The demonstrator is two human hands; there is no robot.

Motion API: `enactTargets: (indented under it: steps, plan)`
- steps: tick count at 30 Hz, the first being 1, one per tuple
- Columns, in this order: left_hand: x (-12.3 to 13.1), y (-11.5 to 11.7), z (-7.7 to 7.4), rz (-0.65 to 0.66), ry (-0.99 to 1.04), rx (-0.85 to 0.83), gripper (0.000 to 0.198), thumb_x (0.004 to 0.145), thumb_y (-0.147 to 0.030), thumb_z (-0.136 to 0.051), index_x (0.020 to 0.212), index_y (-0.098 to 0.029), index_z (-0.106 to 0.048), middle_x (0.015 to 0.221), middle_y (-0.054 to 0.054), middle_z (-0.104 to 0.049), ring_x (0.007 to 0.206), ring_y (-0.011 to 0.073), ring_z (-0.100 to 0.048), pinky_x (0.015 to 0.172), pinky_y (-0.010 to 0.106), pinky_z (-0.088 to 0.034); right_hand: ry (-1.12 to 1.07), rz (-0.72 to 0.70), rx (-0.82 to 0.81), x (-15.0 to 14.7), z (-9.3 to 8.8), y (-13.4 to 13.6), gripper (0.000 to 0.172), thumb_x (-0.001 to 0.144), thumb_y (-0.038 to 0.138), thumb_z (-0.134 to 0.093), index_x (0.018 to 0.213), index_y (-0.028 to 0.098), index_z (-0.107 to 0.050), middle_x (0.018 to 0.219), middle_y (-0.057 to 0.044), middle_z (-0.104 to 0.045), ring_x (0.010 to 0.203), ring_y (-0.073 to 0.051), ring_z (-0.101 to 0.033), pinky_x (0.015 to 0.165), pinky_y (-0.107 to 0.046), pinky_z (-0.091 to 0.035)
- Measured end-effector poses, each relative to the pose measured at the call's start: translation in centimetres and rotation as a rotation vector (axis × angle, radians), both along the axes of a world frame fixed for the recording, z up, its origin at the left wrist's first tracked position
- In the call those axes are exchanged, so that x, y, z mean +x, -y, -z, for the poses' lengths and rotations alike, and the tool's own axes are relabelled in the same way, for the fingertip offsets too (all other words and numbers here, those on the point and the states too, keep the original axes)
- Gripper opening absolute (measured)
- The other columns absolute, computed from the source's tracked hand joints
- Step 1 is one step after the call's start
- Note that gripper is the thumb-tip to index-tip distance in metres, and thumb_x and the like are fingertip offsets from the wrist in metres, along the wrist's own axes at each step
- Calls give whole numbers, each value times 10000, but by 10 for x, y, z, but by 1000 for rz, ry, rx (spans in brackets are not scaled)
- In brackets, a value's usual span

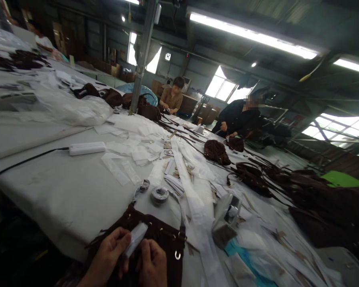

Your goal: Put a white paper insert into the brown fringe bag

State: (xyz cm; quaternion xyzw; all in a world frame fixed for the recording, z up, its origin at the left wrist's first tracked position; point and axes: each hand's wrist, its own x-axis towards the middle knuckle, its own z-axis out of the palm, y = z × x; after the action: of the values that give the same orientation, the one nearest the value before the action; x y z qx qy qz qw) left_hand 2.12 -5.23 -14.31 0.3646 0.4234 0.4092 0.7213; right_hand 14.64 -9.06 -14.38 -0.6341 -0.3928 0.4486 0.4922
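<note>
Near the bottom of the head view a dark brown bag (170, 261) with gold-coloured eyelets and a ring lies on the table edge. Over it, my left hand (109, 255) pinches a small strip wrapped in whitish, translucent film (137, 239) between thumb and fingers. My right hand (152, 261) is closed at the strip's right side, its thumb and forefinger pressed together at the edge. The lower fingers of both hands are partly hidden. Just beyond the bag lie a wrapped strap end (142, 187) and a coiled strap in clear film (159, 195).
A tape dispenser (227, 221) stands right of the bag among papers and film sheets. A white corded device (87, 148) lies at left. Brown bags (217, 151) with long straps line the right side. A metal post (142, 59) rises mid-table. Two people work across the table.
</note>
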Motion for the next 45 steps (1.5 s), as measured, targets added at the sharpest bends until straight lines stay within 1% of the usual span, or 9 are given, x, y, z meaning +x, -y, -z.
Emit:
enactTargets:
  steps: [7, 13, 16, 19, 22, 26, 31, 36, 45]
  plan:
    - [-3, -2, -5, 4, 65, -34, 423, 768, -570, -669, 772, -176, -513, 554, -32, -607, 322, 53, -463, 291, 124, -317, -76, 280, 23, 39, -18, 10, 576, 755, 750, -499, 778, 180, -578, 467, 74, -461, 304, -36, -299, 312, -176, -207]
    - [-12, -13, -17, 10, 194, -210, 352, 771, -438, -734, 741, -149, -536, 546, -21, -605, 326, 17, -415, 285, 89, -283, 357, 101, -96, 35, -45, 2, 417, 892, 506, -437, 685, 188, -610, 564, -9, -590, 457, -132, -536, 459, -243, -357]
    - [-21, -23, -31, 27, 325, -419, 197, 880, -279, -637, 801, -105, -586, 574, 10, -622, 354, 14, -450, 317, 79, -345, 637, 39, -169, 18, -48, -8, 348, 899, 410, -461, 681, 196, -629, 658, -64, -676, 636, -213, -644, 595, -293, -395]
    - [-31, -35, -46, 7, 463, -575, 156, 943, -157, -503, 865, -64, -602, 651, 64, -664, 392, 35, -524, 366, 100, -433, 718, 36, -225, 9, -45, -11, 204, 855, 358, -541, 776, 186, -619, 686, -94, -689, 665, -260, -658, 593, -311, -384]
    - [-41, -45, -57, -147, 418, -454, 82, 884, -64, -546, 929, -115, -592, 755, 68, -700, 527, 98, -642, 484, 166, -541, 729, 8, -222, 12, -40, -6, 104, 843, 289, -546, 821, 201, -597, 679, -74, -684, 655, -250, -656, 571, -290, -373]
    - [-53, -49, -62, -243, 268, -182, 197, 788, -78, -658, 930, -185, -573, 734, 11, -688, 536, 115, -631, 501, 205, -536, 724, 3, -195, 17, -38, 2, 91, 849, 271, -521, 796, 222, -576, 659, -48, -673, 640, -226, -647, 567, -274, -362]
    - [-44, -35, -60, -31, -52, 117, 228, 782, -316, -706, 925, -180, -591, 770, 27, -693, 601, 136, -620, 525, 214, -486, 746, 19, -179, 13, -39, 3, 90, 852, 277, -517, 796, 229, -568, 637, -35, -664, 610, -217, -638, 558, -271, -341]
    - [-11, -9, -41, 229, -369, 457, 254, 825, -378, -625, 1007, -203, -595, 938, 40, -704, 860, 205, -652, 760, 283, -501, 775, 23, -182, 13, -34, 5, 90, 806, 184, -522, 851, 231, -583, 706, -55, -692, 702, -257, -671, 584, -283, -345]
    - [16, -16, -20, 182, -393, 295, 335, 796, -484, -610, 903, -207, -455, 666, -24, -612, 566, 167, -594, 484, 241, -456, 757, 25, -162, 13, -31, 5, 158, 882, 286, -445, 892, 220, -588, 684, -58, -670, 675, -260, -652, 598, -302, -342]
